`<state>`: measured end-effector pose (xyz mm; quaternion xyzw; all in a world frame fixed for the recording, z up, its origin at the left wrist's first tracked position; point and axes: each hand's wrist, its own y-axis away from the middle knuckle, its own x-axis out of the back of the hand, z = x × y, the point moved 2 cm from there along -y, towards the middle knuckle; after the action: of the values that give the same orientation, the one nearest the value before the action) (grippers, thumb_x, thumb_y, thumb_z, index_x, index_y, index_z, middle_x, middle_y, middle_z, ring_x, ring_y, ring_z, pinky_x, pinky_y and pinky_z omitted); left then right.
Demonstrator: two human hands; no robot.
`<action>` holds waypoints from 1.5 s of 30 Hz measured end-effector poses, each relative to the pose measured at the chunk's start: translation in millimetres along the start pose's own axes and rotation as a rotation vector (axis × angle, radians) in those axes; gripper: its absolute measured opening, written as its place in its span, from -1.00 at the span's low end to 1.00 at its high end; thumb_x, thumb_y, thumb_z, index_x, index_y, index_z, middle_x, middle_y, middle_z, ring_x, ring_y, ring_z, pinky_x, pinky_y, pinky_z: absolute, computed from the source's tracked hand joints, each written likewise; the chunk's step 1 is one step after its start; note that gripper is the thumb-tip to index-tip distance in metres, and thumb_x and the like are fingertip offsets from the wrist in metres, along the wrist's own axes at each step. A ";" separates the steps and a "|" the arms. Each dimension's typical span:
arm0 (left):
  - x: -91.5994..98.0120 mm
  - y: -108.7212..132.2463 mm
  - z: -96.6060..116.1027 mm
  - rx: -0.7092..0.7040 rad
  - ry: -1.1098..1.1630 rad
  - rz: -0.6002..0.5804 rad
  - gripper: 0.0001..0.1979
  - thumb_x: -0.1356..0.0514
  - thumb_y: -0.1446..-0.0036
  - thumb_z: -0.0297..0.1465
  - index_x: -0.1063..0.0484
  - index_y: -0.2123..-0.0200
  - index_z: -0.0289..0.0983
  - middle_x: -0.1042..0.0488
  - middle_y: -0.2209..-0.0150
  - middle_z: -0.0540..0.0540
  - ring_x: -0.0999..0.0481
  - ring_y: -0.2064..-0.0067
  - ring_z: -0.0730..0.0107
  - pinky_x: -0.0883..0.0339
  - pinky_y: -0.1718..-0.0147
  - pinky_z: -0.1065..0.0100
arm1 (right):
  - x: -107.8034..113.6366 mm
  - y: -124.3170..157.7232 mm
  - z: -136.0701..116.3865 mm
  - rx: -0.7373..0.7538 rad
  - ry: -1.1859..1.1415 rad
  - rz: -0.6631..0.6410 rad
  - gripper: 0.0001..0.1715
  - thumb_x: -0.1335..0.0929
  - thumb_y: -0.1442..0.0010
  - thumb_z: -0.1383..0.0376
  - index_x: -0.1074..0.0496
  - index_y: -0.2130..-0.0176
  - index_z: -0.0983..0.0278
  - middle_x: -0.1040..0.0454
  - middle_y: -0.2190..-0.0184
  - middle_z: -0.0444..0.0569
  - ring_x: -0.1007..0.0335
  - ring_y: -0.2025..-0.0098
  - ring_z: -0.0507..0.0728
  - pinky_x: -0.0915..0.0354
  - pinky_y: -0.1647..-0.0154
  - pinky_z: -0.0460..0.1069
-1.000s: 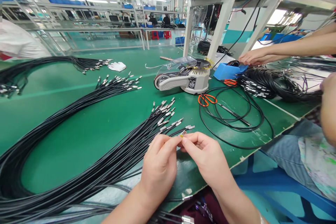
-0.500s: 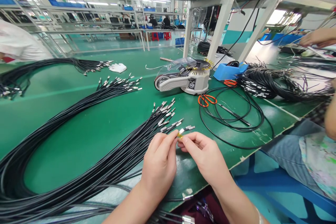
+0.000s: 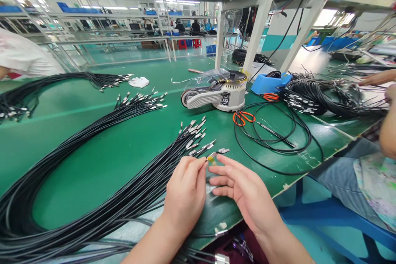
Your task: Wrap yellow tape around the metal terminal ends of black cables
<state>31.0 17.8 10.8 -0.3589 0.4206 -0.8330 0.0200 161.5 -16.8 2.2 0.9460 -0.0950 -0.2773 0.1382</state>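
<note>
Between thumb and forefinger, my left hand (image 3: 185, 194) pinches a black cable just behind its metal connector (image 3: 213, 155). A bit of yellow tape (image 3: 211, 159) sits on that connector, and one edge of it seems to stick out below. My right hand (image 3: 244, 189) is beside it with fingers apart, its fingertips very near the connector; whether they touch the tape I cannot tell. Beyond and left of my hands lies a thick bundle of black cables (image 3: 123, 194) with silver connectors, curving round in a U on the green table (image 3: 89, 165).
A tape dispenser (image 3: 216, 95) stands behind the bundle. Orange-handled scissors (image 3: 244, 118), tweezers (image 3: 275, 134) and a loose cable loop lie to its right, near a blue holder (image 3: 269, 84). A white glove (image 3: 139, 82) rests at the back. Co-workers sit at both sides.
My right hand has loosened its pinch at the tape and spread its fingers. My left hand keeps hold of the cable. At right, a co-worker's hand has moved lower.
</note>
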 end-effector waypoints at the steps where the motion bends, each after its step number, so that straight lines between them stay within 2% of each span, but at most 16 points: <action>1: -0.3 0.3 -0.3 0.002 -0.004 -0.001 -0.87 -0.14 -0.14 -0.59 -0.40 0.24 -0.33 -0.39 0.36 -0.03 -0.43 0.35 0.50 -0.38 0.35 0.48 | 0.3 -0.9 -0.3 0.021 0.019 0.007 -0.43 -0.42 -0.06 0.09 -0.36 0.00 0.34 -0.55 0.23 0.11 -0.50 0.33 0.12 -0.43 0.37 -0.01; 4: -1.1 0.9 -1.4 -0.002 -0.012 -0.012 -0.86 -0.15 -0.14 -0.58 -0.40 0.21 -0.32 -0.39 0.35 -0.04 -0.43 0.34 0.49 -0.38 0.35 0.47 | -1.0 -6.6 -0.7 0.102 0.149 0.034 -0.50 -0.41 -0.06 0.01 -0.42 0.14 0.31 -0.51 0.28 0.00 -0.46 0.36 0.07 -0.43 0.41 -0.05; 9: -0.6 0.1 -2.0 -0.001 -0.025 -0.016 -0.87 -0.16 -0.15 -0.56 -0.40 0.22 -0.32 -0.40 0.34 -0.05 -0.43 0.34 0.48 -0.38 0.36 0.47 | -6.6 -14.3 3.7 0.129 0.265 0.032 -0.60 -0.46 0.01 0.04 -0.42 0.36 0.32 -0.42 0.49 -0.15 -0.37 0.44 0.00 -0.41 0.42 -0.11; 16: 0.8 -1.3 -0.8 0.058 -0.002 -0.038 -0.89 -0.14 -0.16 -0.54 -0.40 0.24 -0.28 -0.39 0.33 -0.04 -0.44 0.33 0.47 -0.37 0.35 0.44 | -3.5 -13.9 7.9 0.172 0.327 0.066 -0.69 -0.42 -0.05 0.10 -0.43 0.38 0.31 -0.42 0.49 -0.13 -0.36 0.45 0.02 -0.38 0.36 -0.06; 20: 2.2 -2.5 0.4 0.109 0.061 -0.084 -0.90 -0.11 -0.17 -0.55 -0.39 0.29 -0.28 -0.39 0.36 -0.02 -0.44 0.34 0.47 -0.35 0.34 0.44 | -4.4 -10.6 4.6 0.274 0.389 0.045 -0.75 -0.39 -0.10 0.14 -0.41 0.42 0.29 -0.40 0.47 -0.12 -0.35 0.42 0.05 -0.34 0.31 -0.04; 23: 3.0 -2.8 0.2 0.194 0.109 -0.147 -0.88 -0.09 -0.19 -0.54 -0.39 0.35 -0.26 -0.41 0.39 -0.01 -0.43 0.36 0.48 -0.32 0.36 0.44 | -4.8 -7.9 2.9 0.335 0.435 0.047 -0.77 -0.38 -0.11 0.16 -0.40 0.43 0.27 -0.39 0.45 -0.10 -0.34 0.40 0.06 -0.32 0.33 -0.04; 31: 5.1 -4.9 -0.4 0.490 0.258 -0.253 -0.82 -0.08 -0.20 -0.37 -0.39 0.43 -0.23 -0.42 0.46 0.01 -0.45 0.39 0.41 -0.29 0.42 0.40 | -6.7 -6.1 1.6 0.382 0.489 0.046 -0.81 -0.36 -0.13 0.20 -0.39 0.44 0.27 -0.38 0.42 -0.08 -0.34 0.39 0.07 -0.33 0.34 -0.04; 36: 4.2 -5.1 -1.2 0.729 0.408 -0.310 -0.80 -0.10 -0.15 -0.29 -0.39 0.45 -0.25 -0.31 0.62 0.09 -0.28 0.66 0.52 -0.15 0.64 0.44 | -9.4 -8.4 1.2 0.431 0.517 0.064 -0.84 -0.35 -0.12 0.23 -0.40 0.44 0.26 -0.40 0.41 -0.07 -0.35 0.38 0.08 -0.33 0.35 -0.05; 39: 3.5 -5.3 0.2 0.857 0.550 -0.318 -0.78 -0.12 -0.11 -0.25 -0.37 0.46 -0.26 -0.23 0.67 0.13 -0.25 0.71 0.54 -0.11 0.70 0.47 | -10.4 -9.7 1.5 0.453 0.525 0.064 -0.85 -0.35 -0.13 0.24 -0.40 0.44 0.26 -0.41 0.41 -0.06 -0.36 0.36 0.09 -0.34 0.33 -0.05; 45: 5.5 -7.6 1.9 0.917 0.650 -0.274 -0.77 -0.15 -0.06 -0.24 -0.37 0.49 -0.29 -0.26 0.68 0.13 -0.26 0.72 0.56 -0.13 0.67 0.48 | -11.2 -10.6 1.9 0.457 0.522 0.060 -0.86 -0.35 -0.13 0.25 -0.40 0.43 0.25 -0.43 0.39 -0.05 -0.38 0.35 0.09 -0.35 0.31 -0.04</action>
<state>30.2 19.6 20.2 -0.0905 -0.0490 -0.9926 -0.0650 152.2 -4.3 3.0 0.9884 -0.1436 0.0068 -0.0494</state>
